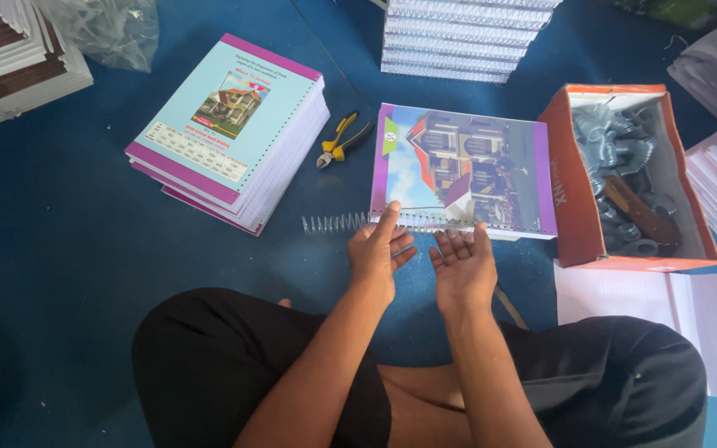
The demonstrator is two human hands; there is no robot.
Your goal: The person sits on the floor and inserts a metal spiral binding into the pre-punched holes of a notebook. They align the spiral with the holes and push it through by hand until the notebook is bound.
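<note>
- the person is sitting cross-legged on the blue floor [60, 249], and a notebook [462, 170] with a house picture on the cover is lying flat just in front of the knees.
- a wire spiral [335, 222] is going through the holes on the near edge of the notebook; one end is sticking out to the left, past the cover, and the rest is running along the edge under the hands.
- the left hand [379, 249] is touching the spiral at the near left corner of the notebook; its thumb is pointing up onto the cover and the fingers are loosely curled, pinching or rolling the wire as far as i can tell.
- the right hand [462, 264] is lying palm up just beside it, fingers open, with the fingertips at the bound edge, holding nothing.
- it seems the step in hand is the threading of the spiral through the holes; i judge it is about half done, because a good piece is still free on the left.
- the next move is asking for steady turning of the wire, so it is catching every hole, while the notebook is not shifting.
- the long axis of the spiral is going left to right, along the near edge, with the free end pointing left.
- yellow pliers [340, 139] are lying near, between the notebook and a stack of books [230, 133]; an orange box [578, 199] with grey coils is standing on the right.
</note>
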